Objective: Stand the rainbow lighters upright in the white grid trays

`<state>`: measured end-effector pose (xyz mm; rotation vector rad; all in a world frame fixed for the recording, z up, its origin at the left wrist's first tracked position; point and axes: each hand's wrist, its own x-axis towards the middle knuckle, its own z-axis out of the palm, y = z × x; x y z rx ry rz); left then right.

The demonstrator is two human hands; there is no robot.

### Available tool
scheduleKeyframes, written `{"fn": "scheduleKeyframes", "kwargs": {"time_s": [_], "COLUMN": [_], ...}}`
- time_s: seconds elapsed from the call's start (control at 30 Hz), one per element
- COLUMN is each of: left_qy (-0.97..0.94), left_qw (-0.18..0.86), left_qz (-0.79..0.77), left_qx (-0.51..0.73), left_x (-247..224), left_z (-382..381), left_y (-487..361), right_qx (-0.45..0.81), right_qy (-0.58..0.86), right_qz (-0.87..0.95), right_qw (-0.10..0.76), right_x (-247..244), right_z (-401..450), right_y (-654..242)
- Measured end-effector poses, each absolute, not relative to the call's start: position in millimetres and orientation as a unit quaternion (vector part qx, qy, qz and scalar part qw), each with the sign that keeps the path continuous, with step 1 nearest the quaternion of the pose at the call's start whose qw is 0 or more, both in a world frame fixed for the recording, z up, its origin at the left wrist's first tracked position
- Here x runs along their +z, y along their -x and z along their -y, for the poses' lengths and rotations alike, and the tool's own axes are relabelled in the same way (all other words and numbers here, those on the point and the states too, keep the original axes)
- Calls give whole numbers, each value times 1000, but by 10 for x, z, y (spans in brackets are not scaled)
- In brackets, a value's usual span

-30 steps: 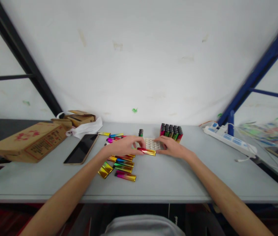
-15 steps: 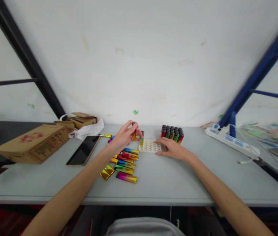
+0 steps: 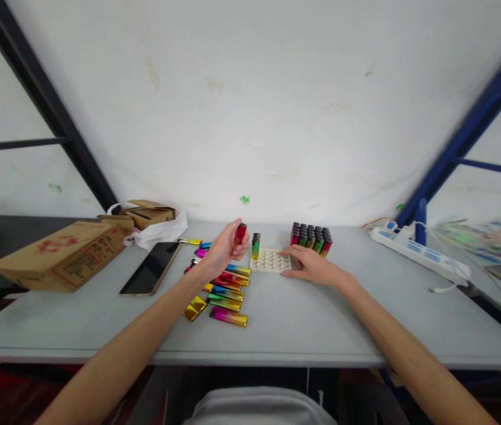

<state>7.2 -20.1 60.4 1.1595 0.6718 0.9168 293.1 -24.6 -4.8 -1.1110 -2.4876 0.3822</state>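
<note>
A red lighter (image 3: 240, 232) is wrapped in the fingers of my left hand (image 3: 226, 251), just left of a white tray (image 3: 272, 261) with rows of round hollows. Green lighters (image 3: 256, 247) stand upright at the tray's left back edge. My right hand (image 3: 306, 264) rests at the tray's right side, thumb and fingers apart on its edge. Behind that hand a block of upright lighters with black tops (image 3: 311, 236) stands packed together. Several shiny coloured lighters (image 3: 228, 295) lie flat on the table, below and left of my left hand.
A phone (image 3: 150, 268) lies at the left, beside a brown carton (image 3: 62, 254). Behind them are a white plastic bag (image 3: 162, 232) and an opened small box (image 3: 149, 213). On the right a white power strip (image 3: 419, 254) with cables lies on the grey table (image 3: 312, 330).
My left hand has drawn slightly left, away from the tray, and its fingers have curled round the red lighter. The green lighters at the tray now show fully. My right hand has barely moved.
</note>
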Motion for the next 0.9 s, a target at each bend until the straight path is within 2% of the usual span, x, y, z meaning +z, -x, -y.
{"fn": "scheduleKeyframes", "kwargs": {"time_s": [0.7,0.8,0.9], "left_qy": [-494,-511,-555], "left_qw": [684,661,595], "left_qz": [-333,-327,-324], "left_qx": [420,442,482], "left_x": [563,551,536], "left_z": [199,203,192], "left_y": [-100,-115,-123], "right_qx": [135,137,134], "right_qy": [397,400,401], "right_qz": [887,886,885], "right_qw": [193,192,196], "right_x": [-48,-52,-52], "right_z": [247,246,251], "right_y": [-2933,-2932,-2933]}}
